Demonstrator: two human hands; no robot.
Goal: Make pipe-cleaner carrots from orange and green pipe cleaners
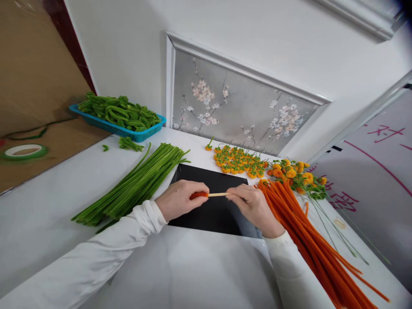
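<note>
A thin pale wooden stick [218,195] spans the gap between my hands, level above a black mat [206,219]. Around its left end is an orange pipe cleaner [198,195], wound in a tight coil. My left hand [178,199] is closed, pinching that coil between thumb and fingers, which hide part of it. With thumb and fingertips, my right hand [255,208] grips the stick's other end. Close beside the right hand lies a bundle of long orange pipe cleaners [301,227]. Left of the mat is a bundle of green pipe cleaners [135,184].
Rows of small orange-and-green pompom flowers [238,159] lie behind the mat, beside a bunch of stemmed orange flowers [292,174]. A blue basket [138,135] of green twisted pieces stands back left. Green tape [24,151] rests on brown board. A wall closes off the back.
</note>
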